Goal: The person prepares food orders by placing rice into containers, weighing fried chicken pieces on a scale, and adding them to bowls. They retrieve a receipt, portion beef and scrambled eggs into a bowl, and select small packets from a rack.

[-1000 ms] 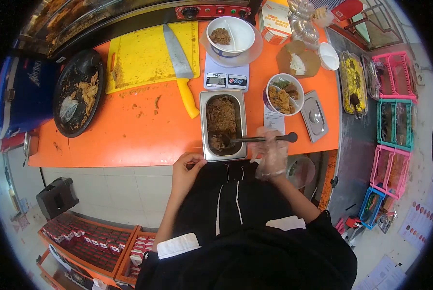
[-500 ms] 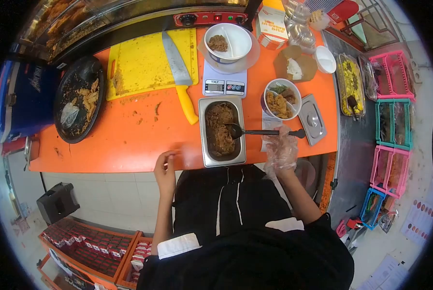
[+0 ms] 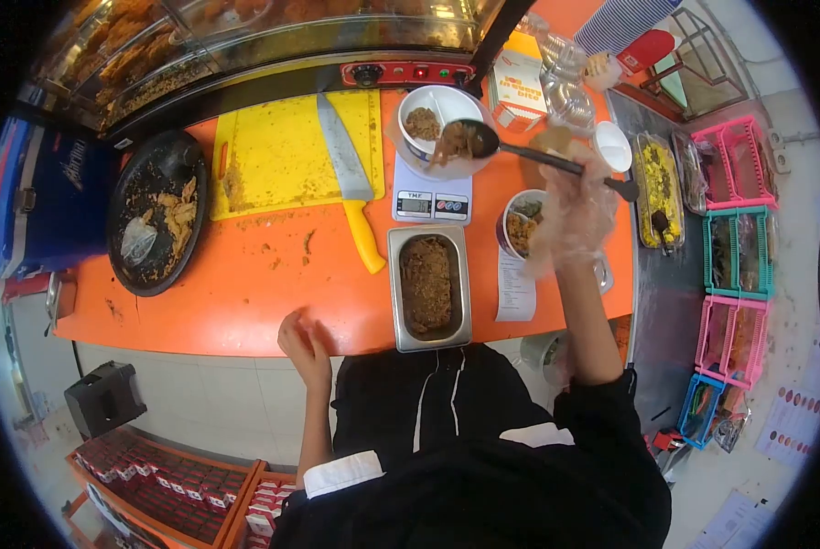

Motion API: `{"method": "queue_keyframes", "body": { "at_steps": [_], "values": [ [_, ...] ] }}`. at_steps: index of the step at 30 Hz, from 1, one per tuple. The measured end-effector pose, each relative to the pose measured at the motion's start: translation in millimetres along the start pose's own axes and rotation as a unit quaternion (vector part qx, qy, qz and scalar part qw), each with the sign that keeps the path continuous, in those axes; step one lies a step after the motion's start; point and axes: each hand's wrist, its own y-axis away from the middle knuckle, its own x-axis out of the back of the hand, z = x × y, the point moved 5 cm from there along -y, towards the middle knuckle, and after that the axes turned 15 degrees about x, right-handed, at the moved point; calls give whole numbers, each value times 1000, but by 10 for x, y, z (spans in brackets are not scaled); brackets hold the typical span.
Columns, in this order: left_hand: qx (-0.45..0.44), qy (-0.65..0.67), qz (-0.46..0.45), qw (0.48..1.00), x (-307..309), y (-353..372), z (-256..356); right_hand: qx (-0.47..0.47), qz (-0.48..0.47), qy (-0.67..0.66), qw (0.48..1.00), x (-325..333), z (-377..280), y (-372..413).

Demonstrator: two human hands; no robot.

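One black ladle [image 3: 545, 159] in your gloved right hand [image 3: 579, 215] slants forward-left, its meat [image 3: 454, 143] at the near-right rim of the divided bowl [image 3: 452, 102]; your left hand [image 3: 307, 349], farther off, is loosely open.

Pale tiled floor [image 3: 231, 412] extends below the orange-topped bench [image 3: 236, 316]. Glass-fronted display cabinet [image 3: 273, 32] (interior lit, red control strip at its base) spans the rear. Pink, teal and blue plastic basket racks [image 3: 738, 252] line the right side, against a dark grey counter surface [image 3: 643, 302].
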Motion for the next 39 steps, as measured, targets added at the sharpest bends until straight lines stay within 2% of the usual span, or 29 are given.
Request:
{"method": "queue_keyframes", "body": {
  "at_steps": [2, 4, 5, 6, 8, 9, 10, 12, 13, 15, 19, 21, 25, 27, 28, 30, 31, 33, 36, 37, 39],
  "values": [
    [9, 3, -3, 1000, -23, -23, -13, 28, 19, -13, 999, -136, 47, -104],
    [19, 4, -6, 1000, -28, -48, -18, 88, -114, 15, 989, -230, 314, -84],
    [16, 1, -7, 1000, -24, -59, -2, 329, -225, 353, 846, -245, 417, 39],
    [13, -3, -8, 1000, -15, -67, 7, 330, -225, 353, 846, -302, 378, 31],
    [10, 5, -3, 1000, -1, -84, 11, 442, -383, 250, 772, -552, 234, 151],
    [8, 12, 0, 1000, -3, -98, 17, 392, -414, 236, 787, -613, 89, 143],
    [9, 13, 0, 1000, -7, -118, 19, 392, -415, 236, 787, -629, 91, 116],
    [7, 13, 1, 1000, -5, -151, 17, 347, -347, 171, 855, -581, 94, -1],
    [9, 13, 1, 1000, -14, -170, 24, 346, -347, 171, 854, -602, 78, -10],
    [-3, 13, 0, 1000, -35, -230, 62, 268, -275, 129, 914, -603, 85, -82],
    [-18, 10, 10, 1000, -86, -337, 106, 305, -272, 133, 903, -759, 311, 8],
    [-15, -15, 16, 1000, -137, -379, 50, 297, -335, 185, 875, -932, 378, 40],
    [-33, -50, 30, 998, -165, -385, 69, 268, -312, 185, 893, -1060, 326, -29],
    [-17, -40, 22, 999, -166, -374, 72, 375, -288, 255, 843, -1078, 234, -44],
    [-16, -41, 20, 999, -162, -357, 66, 374, -288, 256, 844, -1059, 292, -25],
    [-24, -52, 29, 998, -166, -379, 79, 284, -300, 215, 885, -1062, 452, -37],
    [-25, -49, 30, 998, -176, -394, 89, 287, -300, 215, 884, -1067, 402, -36],
    [-28, -42, 26, 998, -155, -384, 86, 363, -296, 286, 836, -1038, 180, 96],
    [-26, -63, 38, 997, -181, -389, 52, 371, -324, 285, 822, -950, 240, 242],
    [-30, -61, 39, 997, -192, -407, 56, 373, -321, 286, 822, -959, 219, 228],
    [-43, -59, 45, 996, -177, -381, 60, 384, -218, 241, 864, -915, 112, 182]
  ]
}}
